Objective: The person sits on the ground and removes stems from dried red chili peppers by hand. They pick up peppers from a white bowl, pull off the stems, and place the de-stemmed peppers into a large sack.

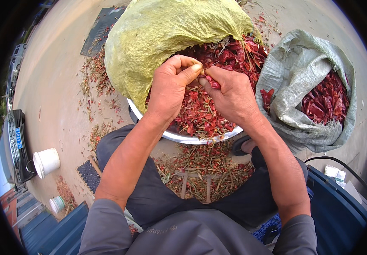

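Note:
Both hands meet above a wide metal basin (170, 137) heaped with dried red chillies (234, 54) and broken pieces with stems. My right hand (231, 92) grips a dried red chilli (213, 82) between thumb and fingers. Thumb and forefinger of my left hand (170, 83) pinch at the stem end of that same chilli. A yellow woven sack (170, 35) lies over the basin's far left part, its mouth towards the chillies. To the right a pale green woven sack (288, 83) stands open, with more dried chillies (325, 98) inside.
Stems and chilli scraps (202, 162) litter the ground between my legs and left of the basin. A white bucket (46, 162) and a smaller tub (57, 204) stand at the left, near a parked car (17, 146). Blue metal panels (333, 207) are at lower right; a dark mat (102, 30) lies behind the basin.

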Demonstrator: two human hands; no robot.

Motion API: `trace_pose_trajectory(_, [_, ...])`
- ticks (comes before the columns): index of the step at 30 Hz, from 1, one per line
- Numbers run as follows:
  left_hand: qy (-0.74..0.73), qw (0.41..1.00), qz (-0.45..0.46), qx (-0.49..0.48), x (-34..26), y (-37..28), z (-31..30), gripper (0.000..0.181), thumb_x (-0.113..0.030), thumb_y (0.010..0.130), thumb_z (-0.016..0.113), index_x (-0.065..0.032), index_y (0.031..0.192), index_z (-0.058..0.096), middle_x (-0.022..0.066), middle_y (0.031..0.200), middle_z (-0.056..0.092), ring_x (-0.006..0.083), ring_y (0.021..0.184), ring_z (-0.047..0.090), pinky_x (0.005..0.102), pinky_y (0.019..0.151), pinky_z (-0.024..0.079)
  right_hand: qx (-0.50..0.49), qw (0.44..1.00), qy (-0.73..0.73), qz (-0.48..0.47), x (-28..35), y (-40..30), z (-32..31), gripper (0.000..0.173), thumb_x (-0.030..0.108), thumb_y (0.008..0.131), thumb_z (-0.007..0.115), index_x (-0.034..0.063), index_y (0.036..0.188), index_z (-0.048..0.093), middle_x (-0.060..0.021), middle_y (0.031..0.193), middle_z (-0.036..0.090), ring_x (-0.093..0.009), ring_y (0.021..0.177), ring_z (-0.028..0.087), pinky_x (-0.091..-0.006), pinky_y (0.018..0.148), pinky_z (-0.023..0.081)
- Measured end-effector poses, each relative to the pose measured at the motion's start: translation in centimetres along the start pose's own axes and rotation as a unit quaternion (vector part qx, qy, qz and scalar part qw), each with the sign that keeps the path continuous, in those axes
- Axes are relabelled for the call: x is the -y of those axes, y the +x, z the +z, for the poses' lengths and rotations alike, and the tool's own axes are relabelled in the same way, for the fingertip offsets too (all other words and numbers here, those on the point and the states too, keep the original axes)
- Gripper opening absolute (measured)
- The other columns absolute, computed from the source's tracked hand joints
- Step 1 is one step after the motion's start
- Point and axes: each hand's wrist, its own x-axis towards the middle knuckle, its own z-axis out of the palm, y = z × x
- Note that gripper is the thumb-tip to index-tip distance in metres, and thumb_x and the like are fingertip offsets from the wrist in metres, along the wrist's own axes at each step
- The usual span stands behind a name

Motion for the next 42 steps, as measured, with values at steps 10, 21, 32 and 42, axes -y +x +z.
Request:
trace_pose_trajectory(10, [-0.229,0.969,-0.029,-0.090,0.7,1.9,-4.0,0.008,-0.007,0.100,0.058,-0.0018,0.105,0.060,0.0081,0.093,0.068,0.0150,0.080,0.064,0.0305,0.080,0.057,0.058,0.996,0.028,-0.056,0.6,-0.8,-0.9,0.017,0.017,0.088,0.069,0.0036,0.086,0.059,-0.0177,0.071,0.061,-0.039,0.068,0.062,-0.0449,0.060,0.049])
trace_pose_trajectory(21, [0.595,0.802,-0.045,-0.019,17.1,1.1,-4.9,0.042,-0.016,0.080,0.078,0.0006,0.115,0.063,0.0240,0.111,0.067,0.0406,0.104,0.065,0.0461,0.089,0.051,-0.020,0.893,0.373,0.251,-1.3,-1.7,-5.8,0.022,0.022,0.094,0.067,0.0038,0.105,0.066,0.0044,0.081,0.062,-0.003,0.072,0.053,-0.0226,0.065,0.044])
trace_pose_trajectory(32, [0.334,0.925,-0.182,0.002,15.1,3.5,-3.8,0.015,-0.013,0.096,0.060,-0.0019,0.105,0.056,0.0115,0.086,0.067,0.0215,0.083,0.068,0.0339,0.072,0.054,-0.009,0.934,0.271,0.233,-2.9,-2.0,-6.4,0.027,0.011,0.088,0.063,0.0047,0.113,0.066,-0.0054,0.076,0.064,-0.009,0.066,0.056,-0.0290,0.063,0.047])
trace_pose_trajectory(42, [0.363,0.920,-0.003,0.150,2.5,0.1,3.2,0.008,-0.006,0.095,0.059,-0.0017,0.102,0.059,-0.0021,0.083,0.057,0.0036,0.073,0.048,0.0222,0.065,0.043,0.095,0.966,0.009,0.239,-2.2,-2.3,-5.2,0.033,0.031,0.085,0.074,0.0029,0.101,0.069,-0.0188,0.076,0.068,-0.026,0.071,0.067,-0.0398,0.068,0.051])
